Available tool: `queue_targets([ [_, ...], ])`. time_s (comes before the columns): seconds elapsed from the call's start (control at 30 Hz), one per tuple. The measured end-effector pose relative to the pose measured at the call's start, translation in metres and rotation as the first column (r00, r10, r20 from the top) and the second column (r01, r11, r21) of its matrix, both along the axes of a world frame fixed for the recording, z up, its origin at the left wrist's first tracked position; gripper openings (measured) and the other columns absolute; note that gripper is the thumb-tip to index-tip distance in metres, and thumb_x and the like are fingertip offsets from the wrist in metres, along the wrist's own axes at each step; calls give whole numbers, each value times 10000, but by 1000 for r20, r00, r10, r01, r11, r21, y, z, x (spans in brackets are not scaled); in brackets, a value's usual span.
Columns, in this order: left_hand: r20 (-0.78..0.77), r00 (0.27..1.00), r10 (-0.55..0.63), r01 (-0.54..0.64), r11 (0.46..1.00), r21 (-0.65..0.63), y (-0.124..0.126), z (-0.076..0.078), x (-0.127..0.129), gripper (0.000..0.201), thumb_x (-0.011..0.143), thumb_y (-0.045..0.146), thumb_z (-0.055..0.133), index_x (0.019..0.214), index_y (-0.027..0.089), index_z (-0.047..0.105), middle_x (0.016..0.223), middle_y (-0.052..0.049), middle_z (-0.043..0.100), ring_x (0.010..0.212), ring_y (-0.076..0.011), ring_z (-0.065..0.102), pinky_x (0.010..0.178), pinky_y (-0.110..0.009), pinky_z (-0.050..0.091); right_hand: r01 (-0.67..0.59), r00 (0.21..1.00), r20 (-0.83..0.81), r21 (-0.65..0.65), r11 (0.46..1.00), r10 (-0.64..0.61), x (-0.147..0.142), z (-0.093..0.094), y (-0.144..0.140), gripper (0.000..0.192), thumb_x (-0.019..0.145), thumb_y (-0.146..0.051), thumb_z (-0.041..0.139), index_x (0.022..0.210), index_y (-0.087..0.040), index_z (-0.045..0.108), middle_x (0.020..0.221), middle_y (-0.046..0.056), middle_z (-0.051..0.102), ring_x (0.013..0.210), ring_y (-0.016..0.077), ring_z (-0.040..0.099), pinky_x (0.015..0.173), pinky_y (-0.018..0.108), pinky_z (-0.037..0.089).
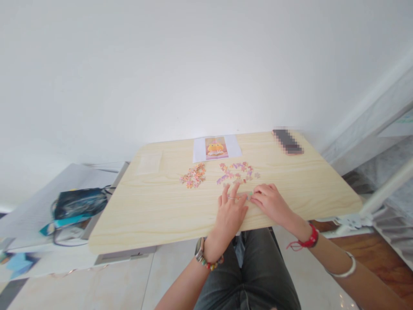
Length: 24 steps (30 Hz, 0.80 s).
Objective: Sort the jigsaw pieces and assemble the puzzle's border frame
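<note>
On the pale wooden tabletop (155,215), near its front edge, lie small pastel jigsaw pieces (248,194) joined in a short strip, greenish and pink, mostly covered by the fingers. The left hand (229,211) rests flat on the wood, fingers spread, its fingertips touching the strip's left end. The right hand (270,201) lies at three o'clock from it, just beside, fingers curled loosely and pressing down on the strip's right end; whether it pinches a piece I cannot tell. Both wrists wear bracelets.

At twelve o'clock from the hands, near them, sits a loose scatter of purple and pink pieces (237,172). At eleven o'clock a tighter orange heap of pieces (193,176) lies apart from that scatter. Further back at twelve o'clock, by the wall, is a printed reference picture (216,148) of a yellow figure on white paper. A dark phone (288,141) lies at two o'clock, well apart, at the far corner. Nothing stands between the hands and the pieces. At nine o'clock, beyond the tabletop, a dark blue bag (79,203) rests on a lower surface.
</note>
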<state>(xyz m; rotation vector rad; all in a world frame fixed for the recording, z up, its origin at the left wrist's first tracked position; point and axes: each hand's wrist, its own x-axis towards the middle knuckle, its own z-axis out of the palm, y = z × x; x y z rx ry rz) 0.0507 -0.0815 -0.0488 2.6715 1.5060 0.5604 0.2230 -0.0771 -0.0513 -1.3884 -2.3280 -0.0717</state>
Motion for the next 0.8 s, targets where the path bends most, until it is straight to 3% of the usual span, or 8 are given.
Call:
queue_targets([
  [0.23, 7, 1000, -26, 26, 1000, 17, 0, -2, 1, 346, 770, 171, 602, 1085, 311, 580, 1393, -49, 336, 1254, -345, 312, 909, -490, 437, -13, 999, -47, -38, 999, 11, 0, 3, 2, 233, 874, -212, 492, 686, -178, 627, 769, 48, 613, 793, 165, 550, 751, 329, 371],
  [0.43, 25, 999, -29, 29, 1000, -2, 2, 0, 2, 302, 782, 179, 588, 1056, 304, 593, 1379, -55, 352, 1255, -341, 312, 917, -497, 428, -5, 997, -72, -71, 997, 0, 4, 2, 4, 141, 863, -187, 506, 855, -187, 647, 883, 57, 608, 855, 174, 550, 765, 325, 385],
  [0.63, 38, 998, -41, 42, 999, -26, 5, 2, 2, 263, 796, 183, 575, 1037, 284, 600, 1370, -77, 354, 1251, -332, 327, 919, -484, 429, -18, 998, -62, -69, 997, 14, 7, -4, 6, 179, 874, -208, 490, 823, -188, 660, 859, 58, 601, 842, 175, 546, 771, 334, 388],
  [0.8, 36, 998, 56, -57, 998, 14, 8, 2, -19, 320, 796, 199, 586, 1111, 254, 566, 1340, -116, 379, 1237, -326, 347, 915, -490, 435, -19, 998, -56, -59, 998, 15, 8, -5, 5, 184, 880, -222, 480, 844, -190, 658, 874, 66, 606, 851, 177, 554, 772, 336, 395],
])
